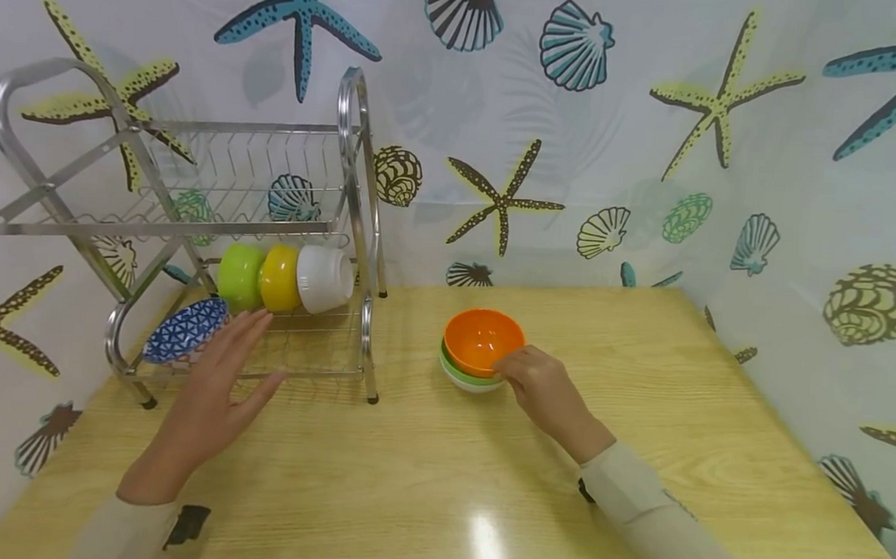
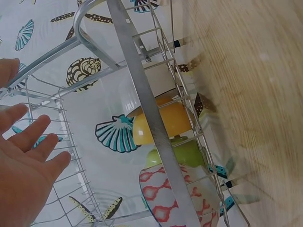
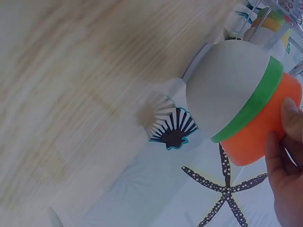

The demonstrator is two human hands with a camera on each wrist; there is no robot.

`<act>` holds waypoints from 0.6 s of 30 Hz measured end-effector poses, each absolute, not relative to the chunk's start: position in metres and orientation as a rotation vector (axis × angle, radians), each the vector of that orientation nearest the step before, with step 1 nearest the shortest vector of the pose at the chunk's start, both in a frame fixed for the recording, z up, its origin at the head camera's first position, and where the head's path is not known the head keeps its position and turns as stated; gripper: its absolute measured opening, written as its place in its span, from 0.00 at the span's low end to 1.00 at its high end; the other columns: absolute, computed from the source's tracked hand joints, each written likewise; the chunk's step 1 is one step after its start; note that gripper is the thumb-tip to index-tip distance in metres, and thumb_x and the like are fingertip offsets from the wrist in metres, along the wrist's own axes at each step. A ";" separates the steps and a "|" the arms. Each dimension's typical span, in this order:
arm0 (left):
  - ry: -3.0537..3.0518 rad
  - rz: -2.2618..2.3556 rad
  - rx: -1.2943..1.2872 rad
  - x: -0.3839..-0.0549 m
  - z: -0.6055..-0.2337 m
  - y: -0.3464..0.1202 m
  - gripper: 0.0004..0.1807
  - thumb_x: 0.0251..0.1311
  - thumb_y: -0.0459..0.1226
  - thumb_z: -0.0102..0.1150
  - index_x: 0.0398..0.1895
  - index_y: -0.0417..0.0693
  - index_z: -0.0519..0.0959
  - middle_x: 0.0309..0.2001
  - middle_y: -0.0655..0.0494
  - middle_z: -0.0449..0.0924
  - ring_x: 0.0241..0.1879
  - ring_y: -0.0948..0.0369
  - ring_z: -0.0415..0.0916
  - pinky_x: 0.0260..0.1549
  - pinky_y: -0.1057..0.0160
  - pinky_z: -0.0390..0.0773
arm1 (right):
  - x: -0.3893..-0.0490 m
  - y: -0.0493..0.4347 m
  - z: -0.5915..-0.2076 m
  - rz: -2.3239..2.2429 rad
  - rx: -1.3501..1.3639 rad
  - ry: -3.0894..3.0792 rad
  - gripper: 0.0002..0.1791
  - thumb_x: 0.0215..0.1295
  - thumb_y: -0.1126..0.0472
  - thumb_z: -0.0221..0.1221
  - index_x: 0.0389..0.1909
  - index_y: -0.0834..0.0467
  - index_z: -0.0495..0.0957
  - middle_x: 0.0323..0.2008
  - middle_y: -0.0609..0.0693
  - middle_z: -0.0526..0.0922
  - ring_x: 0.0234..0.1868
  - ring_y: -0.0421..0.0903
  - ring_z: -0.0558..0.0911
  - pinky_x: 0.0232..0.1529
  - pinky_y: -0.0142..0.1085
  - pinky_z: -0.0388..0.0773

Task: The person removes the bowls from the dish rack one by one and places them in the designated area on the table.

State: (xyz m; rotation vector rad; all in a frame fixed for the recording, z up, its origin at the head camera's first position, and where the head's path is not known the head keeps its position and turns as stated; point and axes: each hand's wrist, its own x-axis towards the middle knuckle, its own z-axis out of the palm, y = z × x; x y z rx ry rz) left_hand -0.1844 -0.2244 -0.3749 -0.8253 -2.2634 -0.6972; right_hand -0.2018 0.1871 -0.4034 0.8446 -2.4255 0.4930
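My right hand [image 1: 548, 392] pinches the near right rim of an orange bowl [image 1: 483, 335]. That bowl sits nested in a green bowl [image 3: 258, 104], which sits in a white bowl [image 3: 227, 80] at the bottom of the stack. In the right wrist view, thumb and fingers lie on the orange bowl's side. My left hand [image 1: 206, 394] hovers with fingers spread at the front of the metal dish rack [image 1: 370, 343], holding nothing. Behind its fingertips, a blue-patterned bowl [image 1: 186, 331] leans in the lower tier; the left wrist view shows its red-patterned side [image 2: 163, 194].
Also in the lower tier, a lime green bowl [image 1: 240, 275], a yellow bowl [image 1: 279, 278] and a white bowl [image 1: 324, 278] stand on edge in a row. Above them is the rack's wire upper tier [image 1: 251, 150]. A sea-patterned curtain [image 1: 441, 87] borders the wooden table [image 1: 409, 478].
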 end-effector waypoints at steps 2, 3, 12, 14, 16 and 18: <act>-2.271 -0.704 -0.819 -0.185 -0.376 -0.226 0.35 0.67 0.53 0.51 0.70 0.41 0.61 0.69 0.41 0.61 0.70 0.45 0.54 0.71 0.49 0.51 | -0.203 0.187 -0.404 0.493 0.838 -2.454 0.08 0.53 0.72 0.67 0.34 0.60 0.86 0.34 0.50 0.87 0.39 0.47 0.83 0.42 0.37 0.83; -2.276 -0.709 -0.814 -0.185 -0.376 -0.227 0.36 0.67 0.52 0.52 0.70 0.41 0.62 0.69 0.41 0.61 0.70 0.44 0.54 0.71 0.48 0.51 | -0.204 0.187 -0.404 0.495 0.837 -2.463 0.08 0.53 0.72 0.67 0.34 0.60 0.86 0.34 0.50 0.87 0.39 0.47 0.83 0.42 0.37 0.83; -2.296 -0.726 -0.792 -0.184 -0.379 -0.231 0.34 0.65 0.48 0.57 0.69 0.40 0.63 0.68 0.40 0.63 0.70 0.42 0.53 0.71 0.45 0.51 | -0.208 0.187 -0.411 0.494 0.865 -2.530 0.10 0.53 0.74 0.66 0.36 0.62 0.86 0.36 0.51 0.87 0.41 0.48 0.84 0.45 0.38 0.83; -2.309 -0.725 -0.787 -0.184 -0.378 -0.231 0.34 0.65 0.47 0.58 0.69 0.41 0.63 0.67 0.40 0.63 0.70 0.42 0.52 0.70 0.44 0.51 | -0.207 0.186 -0.410 0.482 0.863 -2.553 0.11 0.53 0.74 0.66 0.37 0.61 0.86 0.37 0.51 0.87 0.41 0.48 0.84 0.45 0.39 0.83; -2.323 -0.721 -0.778 -0.184 -0.378 -0.231 0.33 0.65 0.46 0.58 0.69 0.41 0.63 0.67 0.40 0.63 0.70 0.43 0.52 0.69 0.42 0.52 | -0.206 0.186 -0.409 0.474 0.861 -2.573 0.11 0.54 0.74 0.65 0.38 0.61 0.85 0.38 0.51 0.87 0.42 0.49 0.84 0.46 0.39 0.82; -2.336 -0.719 -0.768 -0.184 -0.378 -0.232 0.33 0.65 0.46 0.58 0.69 0.41 0.63 0.67 0.40 0.63 0.71 0.43 0.52 0.68 0.40 0.53 | -0.206 0.186 -0.408 0.463 0.867 -2.586 0.11 0.55 0.74 0.65 0.39 0.61 0.85 0.38 0.51 0.87 0.43 0.49 0.84 0.46 0.39 0.82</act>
